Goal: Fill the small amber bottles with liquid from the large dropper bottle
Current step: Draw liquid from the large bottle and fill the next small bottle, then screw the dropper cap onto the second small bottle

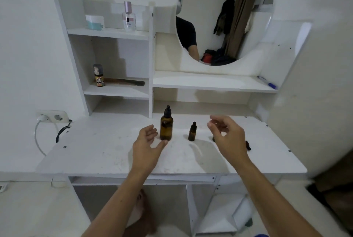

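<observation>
Left hand (148, 141), fingers spread wide, flanks the big bottle (166, 125); right hand (227, 134), fingers loosely apart and empty, hides a small bottle (214, 138) beside another (192, 132). A dropper cap (248, 145) lies nearby.

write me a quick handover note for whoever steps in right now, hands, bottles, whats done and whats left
Left hand: open, empty, beside the large dropper bottle, thumb near its base, not gripping.
Right hand: open, empty, raised above the desk, hiding something small behind it.
Large bottle stands upright, capped, centre of the desk. One small amber bottle stands upright to its right, dropper cap on. A small dark item lies right of the right hand.
Done: nothing visible; both bottles capped.
Left: uncap, fill the small bottles, recap.
</observation>
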Demonstrator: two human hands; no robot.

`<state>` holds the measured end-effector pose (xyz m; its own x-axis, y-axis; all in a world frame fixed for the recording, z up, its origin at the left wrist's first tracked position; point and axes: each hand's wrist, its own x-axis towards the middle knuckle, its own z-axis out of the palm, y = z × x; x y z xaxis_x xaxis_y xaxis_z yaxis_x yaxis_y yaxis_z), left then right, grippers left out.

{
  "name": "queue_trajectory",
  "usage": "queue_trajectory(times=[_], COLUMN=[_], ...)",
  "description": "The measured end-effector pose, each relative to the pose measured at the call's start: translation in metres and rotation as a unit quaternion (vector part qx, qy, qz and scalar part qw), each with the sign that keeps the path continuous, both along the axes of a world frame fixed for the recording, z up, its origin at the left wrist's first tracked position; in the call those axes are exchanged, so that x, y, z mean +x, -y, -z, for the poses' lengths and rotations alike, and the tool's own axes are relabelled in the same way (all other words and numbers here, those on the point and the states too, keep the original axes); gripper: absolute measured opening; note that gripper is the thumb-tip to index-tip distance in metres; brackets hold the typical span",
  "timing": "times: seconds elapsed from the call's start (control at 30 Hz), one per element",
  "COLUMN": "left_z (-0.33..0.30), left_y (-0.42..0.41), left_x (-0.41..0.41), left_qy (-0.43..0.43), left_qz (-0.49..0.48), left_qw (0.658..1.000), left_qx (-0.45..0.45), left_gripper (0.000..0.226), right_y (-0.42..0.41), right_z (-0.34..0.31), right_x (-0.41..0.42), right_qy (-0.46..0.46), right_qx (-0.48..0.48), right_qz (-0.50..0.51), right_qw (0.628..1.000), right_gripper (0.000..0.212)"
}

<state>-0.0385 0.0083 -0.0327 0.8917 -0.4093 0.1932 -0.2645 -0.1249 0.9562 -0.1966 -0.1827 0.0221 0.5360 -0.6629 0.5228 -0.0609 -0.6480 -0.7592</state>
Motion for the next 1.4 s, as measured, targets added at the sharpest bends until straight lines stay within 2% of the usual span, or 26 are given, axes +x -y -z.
queue_trajectory(times=[0.2,0.43,0.63,0.8,0.93,1.17,1.3,1.4], left_z=[0.005,0.006,0.003,0.001,0.000,0.002,0.005,0.008], left_y=[0.002,0.043,0.085,0.117,0.134,0.155,0.156,0.156], left_x=[-0.037,-0.067,-0.075,-0.078,-0.078,-0.072,-0.069,-0.068], left_qy=[0.031,0.069,0.104,0.109,0.083,0.063,0.060,0.063], left_qz=[0.035,0.124,0.164,0.191,0.198,0.157,0.155,0.161], left_qw=[0.999,0.989,0.978,0.971,0.974,0.985,0.986,0.985], left_qx=[-0.007,0.046,0.079,0.098,0.069,0.032,0.030,0.026], left_gripper=[0.055,0.057,0.052,0.050,0.052,0.028,0.025,0.024], right_y=[0.030,0.037,0.042,0.042,0.042,0.039,0.039,0.046], right_z=[0.051,0.056,0.064,0.069,0.071,0.067,0.060,0.051], right_x=[-0.057,-0.051,-0.043,-0.046,-0.049,-0.061,-0.067,-0.066], right_qy=[-0.047,-0.125,-0.165,-0.141,-0.093,0.014,0.084,0.114], right_qx=[0.054,0.077,0.028,-0.001,0.008,0.079,0.190,0.221], right_qz=[0.100,0.089,0.111,0.124,0.132,0.127,0.091,0.058], right_qw=[0.992,0.985,0.980,0.982,0.987,0.989,0.974,0.967], right_gripper=[0.023,0.048,0.039,0.024,0.017,0.015,0.019,0.020])
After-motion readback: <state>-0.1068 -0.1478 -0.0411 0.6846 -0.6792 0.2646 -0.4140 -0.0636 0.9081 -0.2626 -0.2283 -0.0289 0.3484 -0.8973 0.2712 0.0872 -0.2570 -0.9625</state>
